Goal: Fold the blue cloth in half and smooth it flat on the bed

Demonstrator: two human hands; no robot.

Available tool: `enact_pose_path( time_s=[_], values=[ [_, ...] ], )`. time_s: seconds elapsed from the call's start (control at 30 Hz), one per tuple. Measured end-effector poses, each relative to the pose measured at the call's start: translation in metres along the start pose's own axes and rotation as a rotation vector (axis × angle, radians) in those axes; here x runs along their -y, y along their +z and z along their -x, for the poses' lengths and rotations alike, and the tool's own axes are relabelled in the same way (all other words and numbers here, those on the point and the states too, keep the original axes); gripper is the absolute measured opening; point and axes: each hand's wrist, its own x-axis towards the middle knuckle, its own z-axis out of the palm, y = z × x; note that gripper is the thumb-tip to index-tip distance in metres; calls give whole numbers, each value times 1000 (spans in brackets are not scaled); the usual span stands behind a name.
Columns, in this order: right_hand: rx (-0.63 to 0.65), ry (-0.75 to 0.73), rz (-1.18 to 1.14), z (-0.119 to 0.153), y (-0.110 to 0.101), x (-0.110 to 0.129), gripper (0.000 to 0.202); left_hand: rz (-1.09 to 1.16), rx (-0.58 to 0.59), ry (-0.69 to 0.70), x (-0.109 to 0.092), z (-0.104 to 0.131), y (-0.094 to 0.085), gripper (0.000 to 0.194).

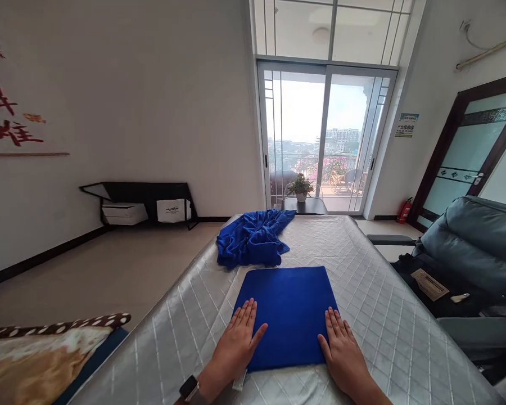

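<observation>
Our left hand [238, 337], right hand [343, 346]: open, flat on blue cloth's [290, 315] side edges | bare quilted cover [388, 304] rightward

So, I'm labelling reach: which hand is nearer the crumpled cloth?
Left: left hand is directly this side of the crumpled cloth, right hand farther off to the right.

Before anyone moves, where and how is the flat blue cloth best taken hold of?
Probably by both side edges: left grip from the left, right grip from the right, fingers under, thumbs on top. The cloth lies flat, its sides fairly straight.
</observation>
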Motion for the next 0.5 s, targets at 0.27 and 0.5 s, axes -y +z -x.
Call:
enact_pose_path(
  time_s=[0.27,0.5],
  values=[
    [2,-5,-6,0,1,-4,67,164,109,480,-128,-27,-2,65],
    [-1,-15,4,-2,2,-6,66,164,68,484,-131,-26,2,65]
  ],
)
